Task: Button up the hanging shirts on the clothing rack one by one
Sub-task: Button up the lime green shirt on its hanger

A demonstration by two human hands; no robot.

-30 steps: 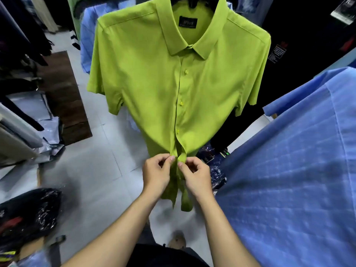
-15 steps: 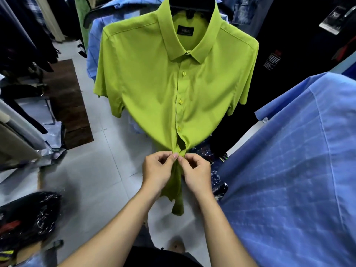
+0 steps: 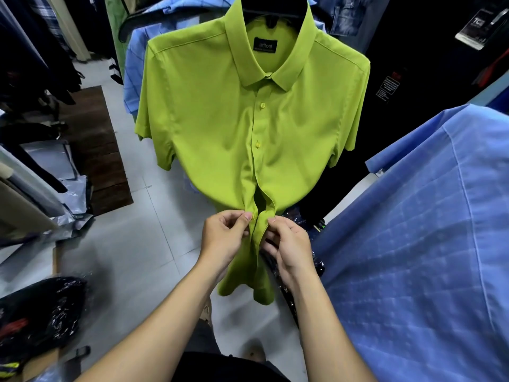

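The lime-green shirt [image 3: 220,128] hangs dead centre on its black hanger [image 3: 272,9], and everything here is placed against it. Just below its lowest fastened button, the left hand [image 3: 224,238] pinches the left edge of the placket between thumb and forefinger, while the right hand [image 3: 286,244] pinches the opposite edge, fingers curled into the cloth. The two front edges stand a little apart between the thumbs now, where half a second ago the fingertips were pressed together at one spot. That reads as the hands parting after a button, or resetting to line up the next one; whether that button actually went through its hole cannot be told, as it is hidden by the fingers.

Higher up the shirt, the second button [image 3: 261,105] and third button [image 3: 257,144] sit closed, and the placket lies flat down to the gap above the hands. The tail [image 3: 248,282] below the hands hangs loose, so the judgement is that this shirt is near its last buttons.

To the right of the green shirt, a blue shirt [image 3: 427,244] fills the foreground; another blue one [image 3: 132,78] peeks out behind the green shirt's left shoulder. Those likely wait their turn.
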